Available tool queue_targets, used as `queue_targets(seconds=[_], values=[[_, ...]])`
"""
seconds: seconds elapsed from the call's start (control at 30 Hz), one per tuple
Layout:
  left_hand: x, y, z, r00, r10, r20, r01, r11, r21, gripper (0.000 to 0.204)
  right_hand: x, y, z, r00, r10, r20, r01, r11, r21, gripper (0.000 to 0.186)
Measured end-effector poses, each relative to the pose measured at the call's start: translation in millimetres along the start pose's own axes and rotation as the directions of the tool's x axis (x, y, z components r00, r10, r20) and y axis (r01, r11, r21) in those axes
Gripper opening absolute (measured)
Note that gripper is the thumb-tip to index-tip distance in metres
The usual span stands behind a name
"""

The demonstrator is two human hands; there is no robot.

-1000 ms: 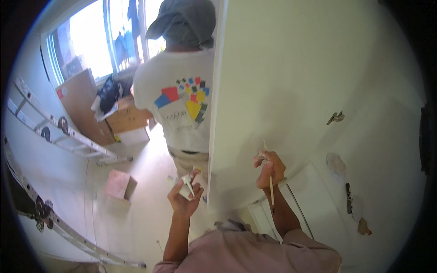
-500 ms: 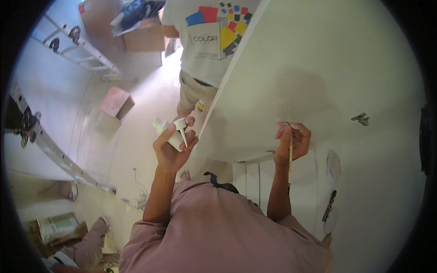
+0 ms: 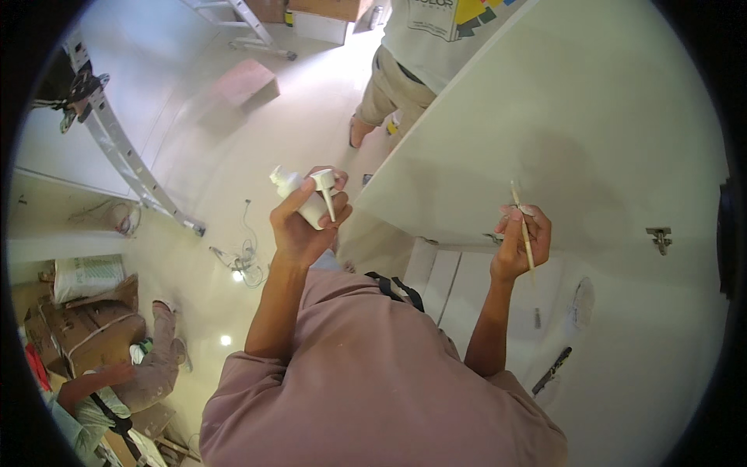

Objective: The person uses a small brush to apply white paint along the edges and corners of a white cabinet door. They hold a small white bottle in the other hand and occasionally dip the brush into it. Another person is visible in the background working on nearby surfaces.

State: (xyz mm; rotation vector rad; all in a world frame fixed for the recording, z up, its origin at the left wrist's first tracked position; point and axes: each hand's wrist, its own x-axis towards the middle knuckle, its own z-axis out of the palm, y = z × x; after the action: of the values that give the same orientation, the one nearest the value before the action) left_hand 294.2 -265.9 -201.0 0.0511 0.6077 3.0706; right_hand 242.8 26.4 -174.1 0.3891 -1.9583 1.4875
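Note:
In my left hand I hold a small white bottle, tilted, with its narrow neck toward the upper left. The same fingers keep a white cap with a long pointed nozzle beside the bottle, apart from its neck. My right hand pinches a thin, pale wooden stick, its tip pointing up; whether it ends in bristles I cannot make out. Behind the stick stands a broad white panel, apart from my fingers. A metal hinge sits on the panel to the right.
Beyond the panel's edge stands a co-worker. Another person is low at the left, near cardboard and a sack. A metal ladder, a pinkish box and loose cable are on the left. A dark-handled tool lies right.
The view has shifted, so the ladder, box and co-worker appear elsewhere, and the low person shows more. The stick now leans to the left at its top. Both hands keep their holds.

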Motion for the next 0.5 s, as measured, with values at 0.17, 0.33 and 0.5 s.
queue_targets(seconds=[0.17,0.33,0.5], values=[[-20,4,13,0.999,0.013,0.032,-0.015,0.998,0.061,0.038,-13,-24,20,0.993,-0.004,0.114,-0.017,0.983,0.181,0.015],[-35,-1,33,0.995,-0.001,0.096,-0.023,0.968,0.250,0.037,-6,-65,31,0.971,0.036,0.235,-0.155,0.846,0.510,0.017],[-37,-11,46,0.981,-0.071,0.181,0.039,0.983,0.178,0.037,2,-97,37,0.924,-0.140,0.355,-0.031,0.899,0.437,0.016]])
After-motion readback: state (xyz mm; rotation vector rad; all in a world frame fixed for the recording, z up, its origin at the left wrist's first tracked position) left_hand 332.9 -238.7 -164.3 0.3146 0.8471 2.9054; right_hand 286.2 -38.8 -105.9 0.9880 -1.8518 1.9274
